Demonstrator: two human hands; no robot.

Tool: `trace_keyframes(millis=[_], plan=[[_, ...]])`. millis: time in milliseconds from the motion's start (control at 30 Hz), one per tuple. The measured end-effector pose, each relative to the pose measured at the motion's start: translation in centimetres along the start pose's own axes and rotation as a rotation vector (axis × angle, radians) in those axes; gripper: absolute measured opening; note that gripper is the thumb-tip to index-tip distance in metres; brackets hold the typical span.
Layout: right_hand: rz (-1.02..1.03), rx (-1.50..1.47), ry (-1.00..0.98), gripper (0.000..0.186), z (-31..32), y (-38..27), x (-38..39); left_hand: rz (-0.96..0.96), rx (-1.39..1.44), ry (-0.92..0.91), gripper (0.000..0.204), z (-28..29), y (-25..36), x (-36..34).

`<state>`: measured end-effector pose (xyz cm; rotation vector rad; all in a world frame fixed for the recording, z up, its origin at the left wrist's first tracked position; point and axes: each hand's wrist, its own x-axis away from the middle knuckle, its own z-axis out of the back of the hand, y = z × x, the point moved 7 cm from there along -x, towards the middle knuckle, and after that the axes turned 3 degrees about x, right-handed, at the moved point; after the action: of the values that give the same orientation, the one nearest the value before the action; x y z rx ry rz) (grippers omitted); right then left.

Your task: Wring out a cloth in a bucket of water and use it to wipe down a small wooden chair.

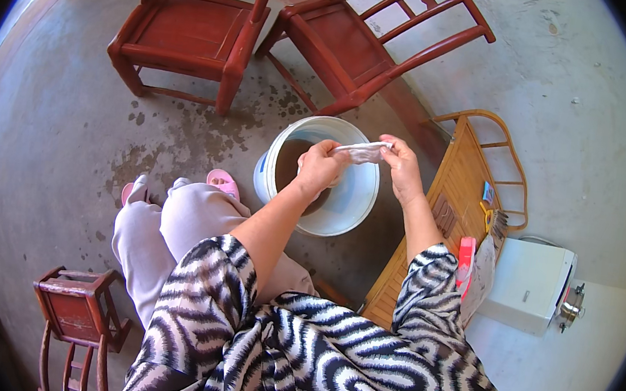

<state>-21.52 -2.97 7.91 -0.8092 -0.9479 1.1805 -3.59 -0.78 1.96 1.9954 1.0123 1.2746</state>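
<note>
Left hand (322, 168) and right hand (403, 172) both hold a white cloth (364, 152), stretched between them over the bucket (355, 200). Brown liquid (289, 163) lies inside the bucket. Beyond the bucket stand two red chairs (185, 32); right of it, a wooden bench (466, 165).

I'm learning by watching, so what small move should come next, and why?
Perhaps twist the white cloth over the bucket: the left hand and right hand hold it between them, and it appears above the bucket's open mouth, so drips would likely fall inside.
</note>
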Motion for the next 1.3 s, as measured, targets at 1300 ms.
trace_keyframes(millis=[1300], plan=[[0.044, 0.47, 0.036, 0.053, -11.0, 10.0, -1.4, 0.28, 0.368, 0.372, 0.046, 2.5, -6.6, -0.8]])
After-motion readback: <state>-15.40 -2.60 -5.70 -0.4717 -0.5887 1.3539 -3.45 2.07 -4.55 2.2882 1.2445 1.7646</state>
